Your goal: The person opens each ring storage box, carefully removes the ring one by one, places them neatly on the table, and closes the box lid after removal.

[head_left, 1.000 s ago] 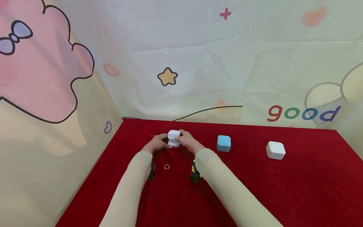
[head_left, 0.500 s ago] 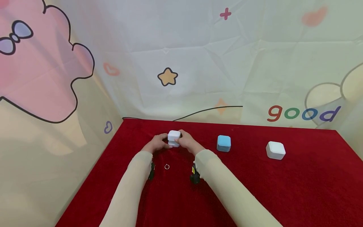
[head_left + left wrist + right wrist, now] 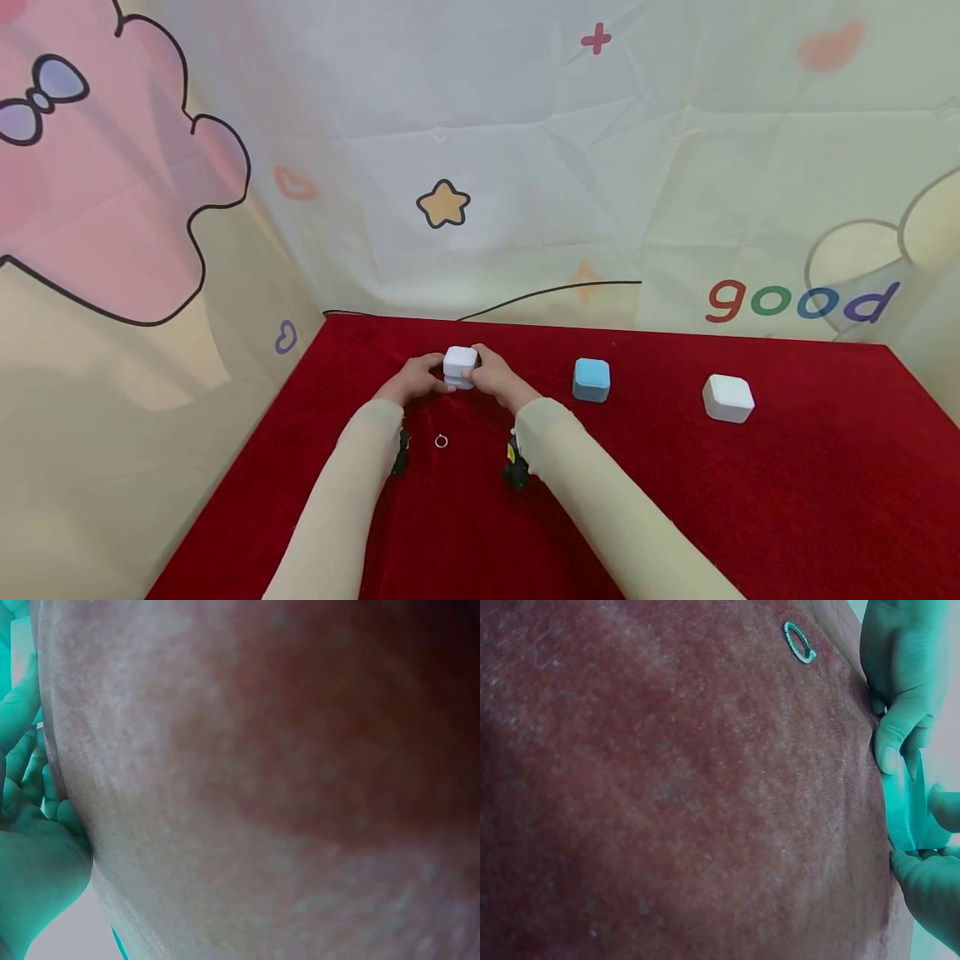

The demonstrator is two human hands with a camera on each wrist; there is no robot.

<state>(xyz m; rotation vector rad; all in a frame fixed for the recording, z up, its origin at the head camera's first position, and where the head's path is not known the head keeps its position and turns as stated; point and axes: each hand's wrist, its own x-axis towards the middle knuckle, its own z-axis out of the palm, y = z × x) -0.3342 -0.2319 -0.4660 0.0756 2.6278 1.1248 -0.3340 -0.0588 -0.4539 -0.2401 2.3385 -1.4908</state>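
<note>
A small white ring box [image 3: 460, 359] stands on the red cloth at the back, a little left of centre, its lid tilted and a wedge-shaped gap at its front. My left hand [image 3: 415, 379] grips its lower part from the left, thumb low on the base. From the right, my right hand [image 3: 498, 376] holds the lid, thumb at its front corner. The right wrist view shows the box [image 3: 898, 810] edge-on between both hands. Nearer to me, between my forearms, a ring [image 3: 441, 442] lies on the cloth. Cloth fills most of the left wrist view, with my left hand [image 3: 45, 870] at its edge.
To the right of my hands stands a light blue box [image 3: 592, 380], with another white box [image 3: 728, 398] farther right; both look shut. The red cloth [image 3: 810, 500] reaches back to a printed fabric backdrop [image 3: 525, 208], which also rises along the left side.
The white box's lid has come down toward its base, and the gap at the front has narrowed. Both hands keep their hold in nearly the same place; the ring and other boxes stay put.
</note>
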